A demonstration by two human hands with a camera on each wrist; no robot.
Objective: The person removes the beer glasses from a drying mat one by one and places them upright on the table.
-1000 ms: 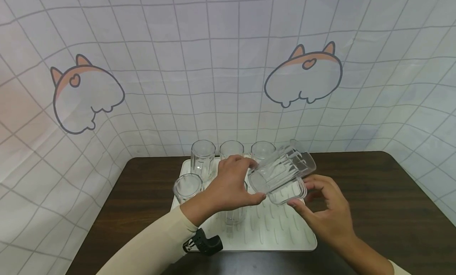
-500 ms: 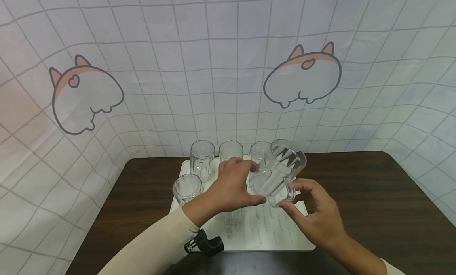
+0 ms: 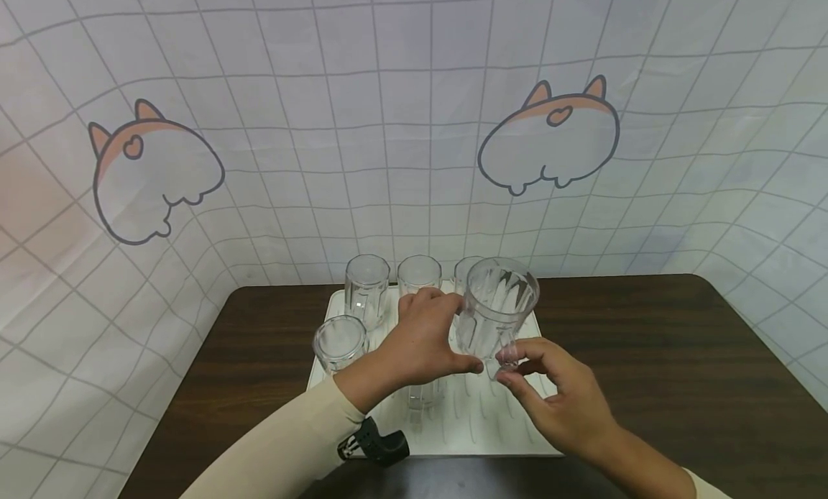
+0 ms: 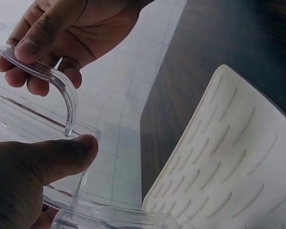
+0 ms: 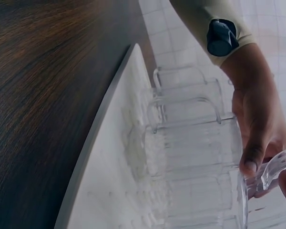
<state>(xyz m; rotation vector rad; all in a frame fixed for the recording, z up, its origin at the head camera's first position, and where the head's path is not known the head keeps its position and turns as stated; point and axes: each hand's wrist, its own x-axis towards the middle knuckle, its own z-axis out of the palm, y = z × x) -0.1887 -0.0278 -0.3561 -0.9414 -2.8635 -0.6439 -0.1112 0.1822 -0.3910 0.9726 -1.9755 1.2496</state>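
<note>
A clear glass mug (image 3: 498, 301) is held between both hands above the right part of the tray, its mouth facing up and a little to the right. My left hand (image 3: 420, 341) grips the lower end of the mug, thumb along its near side; in the left wrist view that thumb (image 4: 69, 157) lies on the glass close to the handle's end. My right hand (image 3: 563, 395) pinches the mug's handle (image 4: 62, 86) between thumb and fingers. Part of the mug's lower body is hidden behind my left hand.
On the white ribbed drying tray (image 3: 479, 431) stand several more clear mugs, among them a back-left mug (image 3: 367, 287), a front-left mug (image 3: 339, 339) and one partly under my left arm (image 3: 423, 395). The dark wooden table (image 3: 647, 355) extends around it, with a gridded curtain (image 3: 401, 161) behind.
The mug has swung from lying over to the right to nearly upright, mouth up. My right hand has moved left with its handle, while my left hand has stayed almost in place.
</note>
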